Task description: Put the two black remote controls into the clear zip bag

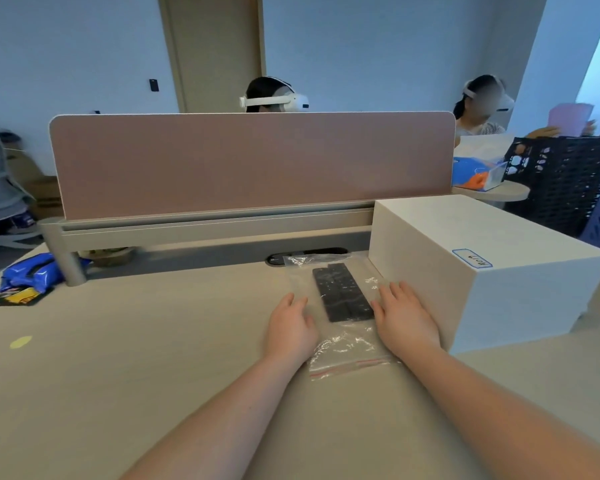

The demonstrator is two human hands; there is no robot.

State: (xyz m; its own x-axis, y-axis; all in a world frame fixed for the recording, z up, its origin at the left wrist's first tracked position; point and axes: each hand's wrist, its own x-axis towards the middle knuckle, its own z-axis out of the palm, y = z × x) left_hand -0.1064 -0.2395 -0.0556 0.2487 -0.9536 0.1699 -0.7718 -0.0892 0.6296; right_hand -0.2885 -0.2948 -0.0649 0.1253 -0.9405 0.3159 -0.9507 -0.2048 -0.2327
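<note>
Two black remote controls (pixel 342 292) lie side by side inside the clear zip bag (pixel 347 351), which rests flat on the desk. The bag's red zip strip faces me at its near end. My left hand (pixel 290 327) lies palm down on the bag's left edge, fingers spread. Just right of the remotes, my right hand (pixel 404 315) presses flat on the bag. Neither hand holds anything.
A large white box (pixel 482 268) stands right beside my right hand. A pink divider panel (pixel 250 161) runs along the desk's far edge. Blue snack packets (pixel 28 277) lie at far left. A dark crate (pixel 568 178) stands at far right; two people sit beyond the divider.
</note>
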